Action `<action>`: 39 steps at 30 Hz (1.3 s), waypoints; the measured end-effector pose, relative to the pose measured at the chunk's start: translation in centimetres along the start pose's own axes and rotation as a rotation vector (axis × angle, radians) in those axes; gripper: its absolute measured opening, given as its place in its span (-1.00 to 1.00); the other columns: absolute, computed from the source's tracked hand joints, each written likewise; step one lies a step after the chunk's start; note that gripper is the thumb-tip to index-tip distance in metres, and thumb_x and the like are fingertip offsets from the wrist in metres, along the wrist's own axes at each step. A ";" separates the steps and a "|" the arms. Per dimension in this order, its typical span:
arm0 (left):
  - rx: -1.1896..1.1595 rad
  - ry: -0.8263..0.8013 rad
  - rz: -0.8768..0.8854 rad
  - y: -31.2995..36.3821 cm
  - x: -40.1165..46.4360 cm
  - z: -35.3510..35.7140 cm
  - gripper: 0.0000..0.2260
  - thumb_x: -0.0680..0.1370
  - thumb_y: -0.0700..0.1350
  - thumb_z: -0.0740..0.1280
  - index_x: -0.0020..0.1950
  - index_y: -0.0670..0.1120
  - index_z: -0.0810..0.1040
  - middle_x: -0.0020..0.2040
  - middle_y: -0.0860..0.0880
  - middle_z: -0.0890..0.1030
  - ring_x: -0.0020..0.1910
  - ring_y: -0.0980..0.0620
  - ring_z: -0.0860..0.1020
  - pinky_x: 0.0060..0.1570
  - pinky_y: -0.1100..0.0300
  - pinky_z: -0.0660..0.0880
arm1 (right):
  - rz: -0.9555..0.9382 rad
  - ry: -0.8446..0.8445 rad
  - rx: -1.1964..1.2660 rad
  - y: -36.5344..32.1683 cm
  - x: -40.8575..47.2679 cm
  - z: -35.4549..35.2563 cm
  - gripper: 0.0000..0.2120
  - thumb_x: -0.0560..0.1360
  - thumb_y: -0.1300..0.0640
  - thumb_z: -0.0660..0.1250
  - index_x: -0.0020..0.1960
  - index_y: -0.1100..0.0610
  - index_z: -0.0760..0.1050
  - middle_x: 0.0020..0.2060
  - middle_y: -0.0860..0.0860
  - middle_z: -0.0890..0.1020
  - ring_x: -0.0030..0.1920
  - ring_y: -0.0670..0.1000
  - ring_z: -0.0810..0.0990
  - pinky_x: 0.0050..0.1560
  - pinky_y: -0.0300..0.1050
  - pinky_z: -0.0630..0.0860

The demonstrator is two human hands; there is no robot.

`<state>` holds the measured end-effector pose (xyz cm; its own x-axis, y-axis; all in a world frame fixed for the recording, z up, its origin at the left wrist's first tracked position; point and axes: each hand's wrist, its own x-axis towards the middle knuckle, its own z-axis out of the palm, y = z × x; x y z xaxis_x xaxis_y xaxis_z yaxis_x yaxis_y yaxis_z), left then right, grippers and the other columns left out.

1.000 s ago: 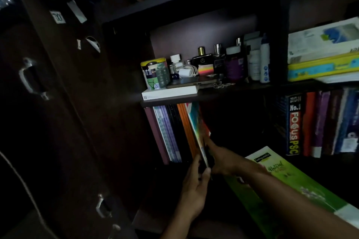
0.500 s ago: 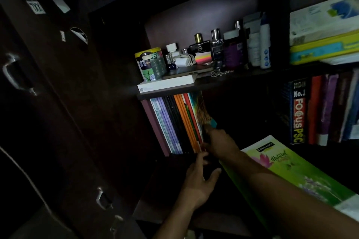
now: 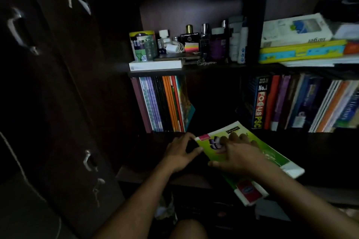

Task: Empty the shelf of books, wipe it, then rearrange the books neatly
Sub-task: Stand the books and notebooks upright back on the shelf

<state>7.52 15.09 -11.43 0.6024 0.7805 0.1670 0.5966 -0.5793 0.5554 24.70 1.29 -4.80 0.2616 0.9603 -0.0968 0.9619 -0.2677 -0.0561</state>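
In the head view, a green book lies flat at the near edge of the lower shelf. The left hand pinches its near left corner between thumb and fingers; the right hand lies on the cover, fingers spread. Upright books stand far left.

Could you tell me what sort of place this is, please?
Probably a bedroom or study at home: a dark wooden bookshelf holds upright books, with perfume bottles above and a cupboard door alongside.
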 end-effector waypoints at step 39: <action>-0.972 0.348 -0.067 -0.8 -0.8 -1.9 -0.50 0.55 0.36 0.19 0.32 0.08 0.52 0.19 0.01 0.66 0.20 -0.06 0.63 0.21 -0.08 0.54 | -0.303 0.704 1.042 -9.0 -1.0 -1.2 -0.78 0.59 0.12 0.35 0.20 -0.08 0.45 -0.13 -0.13 0.69 -0.17 -0.17 0.69 -0.17 0.00 0.67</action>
<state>5.55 15.42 -10.45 0.3045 0.9185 0.2524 -0.1563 -0.2132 0.9644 15.92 2.86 -3.05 0.3371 0.7420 0.5795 0.5579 0.3384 -0.7578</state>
